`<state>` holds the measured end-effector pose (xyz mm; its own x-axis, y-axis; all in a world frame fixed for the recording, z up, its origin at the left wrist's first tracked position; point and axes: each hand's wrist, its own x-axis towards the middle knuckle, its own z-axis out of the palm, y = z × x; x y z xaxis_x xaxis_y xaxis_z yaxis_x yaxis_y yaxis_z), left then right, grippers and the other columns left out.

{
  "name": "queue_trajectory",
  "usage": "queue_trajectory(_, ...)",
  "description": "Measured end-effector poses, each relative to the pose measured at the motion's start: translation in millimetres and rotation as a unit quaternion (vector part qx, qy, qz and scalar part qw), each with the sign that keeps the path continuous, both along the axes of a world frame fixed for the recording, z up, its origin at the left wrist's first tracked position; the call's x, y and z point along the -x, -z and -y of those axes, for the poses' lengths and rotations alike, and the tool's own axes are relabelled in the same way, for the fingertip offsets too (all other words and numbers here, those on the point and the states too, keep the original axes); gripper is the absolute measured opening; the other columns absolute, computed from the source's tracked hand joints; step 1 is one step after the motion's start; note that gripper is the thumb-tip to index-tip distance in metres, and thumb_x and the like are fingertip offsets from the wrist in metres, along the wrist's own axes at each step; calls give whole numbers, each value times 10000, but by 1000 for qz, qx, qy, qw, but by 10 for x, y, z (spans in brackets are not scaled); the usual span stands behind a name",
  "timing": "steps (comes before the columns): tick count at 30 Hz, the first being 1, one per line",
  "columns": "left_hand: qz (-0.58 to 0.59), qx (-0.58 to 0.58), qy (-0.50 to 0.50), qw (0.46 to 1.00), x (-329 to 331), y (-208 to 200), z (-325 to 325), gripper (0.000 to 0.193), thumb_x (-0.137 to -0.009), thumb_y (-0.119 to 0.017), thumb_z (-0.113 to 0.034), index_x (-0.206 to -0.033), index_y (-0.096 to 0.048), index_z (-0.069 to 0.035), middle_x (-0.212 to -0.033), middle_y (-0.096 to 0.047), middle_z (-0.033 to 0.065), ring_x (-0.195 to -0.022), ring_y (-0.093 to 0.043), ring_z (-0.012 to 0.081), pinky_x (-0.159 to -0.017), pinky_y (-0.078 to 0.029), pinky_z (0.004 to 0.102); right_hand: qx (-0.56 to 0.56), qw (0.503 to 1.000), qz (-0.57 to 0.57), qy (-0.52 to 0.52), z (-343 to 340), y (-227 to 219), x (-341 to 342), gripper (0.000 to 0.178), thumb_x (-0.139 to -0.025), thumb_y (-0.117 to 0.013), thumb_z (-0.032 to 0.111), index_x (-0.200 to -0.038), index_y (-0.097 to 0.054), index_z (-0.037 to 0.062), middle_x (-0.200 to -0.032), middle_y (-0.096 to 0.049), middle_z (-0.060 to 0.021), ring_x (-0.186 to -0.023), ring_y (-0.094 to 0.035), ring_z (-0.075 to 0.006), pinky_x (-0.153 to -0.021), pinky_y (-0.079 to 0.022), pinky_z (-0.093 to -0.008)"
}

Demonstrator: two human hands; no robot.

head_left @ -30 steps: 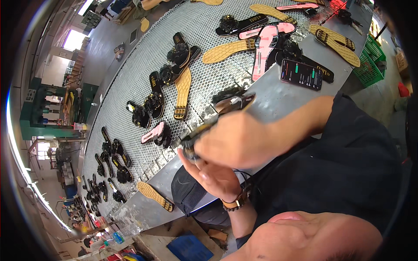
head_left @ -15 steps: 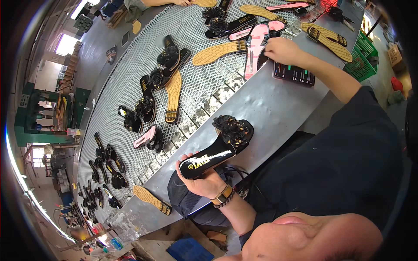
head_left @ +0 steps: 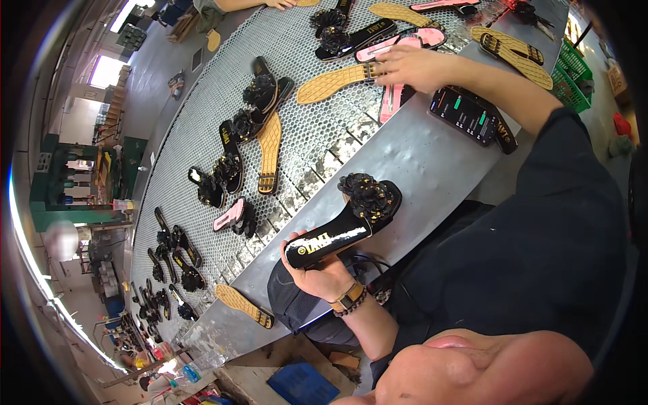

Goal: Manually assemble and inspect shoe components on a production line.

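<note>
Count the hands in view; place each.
3 clearly visible: the left hand holding a flower-topped glossy black sandal, the right hand by pink sandal soles, another person's hand at the top edge. More may be hidden farther off.

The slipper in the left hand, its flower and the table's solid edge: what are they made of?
Slipper: glossy black, perhaps synthetic leather; it throws back a white glare. Flower: seemingly thin fabric, given the ruffled petals, with gold specks. Table edge: probably sheet metal, grey with a dull, patchy sheen.
</note>
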<state>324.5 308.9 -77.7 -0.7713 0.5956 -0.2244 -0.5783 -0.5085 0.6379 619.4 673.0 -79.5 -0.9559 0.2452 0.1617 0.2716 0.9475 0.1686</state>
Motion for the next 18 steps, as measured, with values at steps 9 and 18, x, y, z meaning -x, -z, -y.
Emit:
queue_trajectory(9, 0, 11, -48, 999, -69, -19, 62, 293, -1055, -512, -238, -1259, -643, -72, -1128, -658, 113, -1072, -645, 296, -972, -559, 490, 221, 960, -75, 155, 3, -160, 1326, 563, -865, -768, 474, -1216, -686, 42, -1107, -632, -176, -1086, -624, -382, -934, -510, -481)
queue_trajectory(18, -153, -69, -62, 984, -218, -236, -58, 340, -1019, -423, -47, -1345, -515, -20, -1251, -638, 205, -1146, -643, 337, -1017, -543, 543, 309, 905, -273, -109, 1503, -631, 1881, 576, -866, -799, 346, -1302, -607, 23, -1235, -637, -178, -1184, -587, -389, -1043, -468, -481)
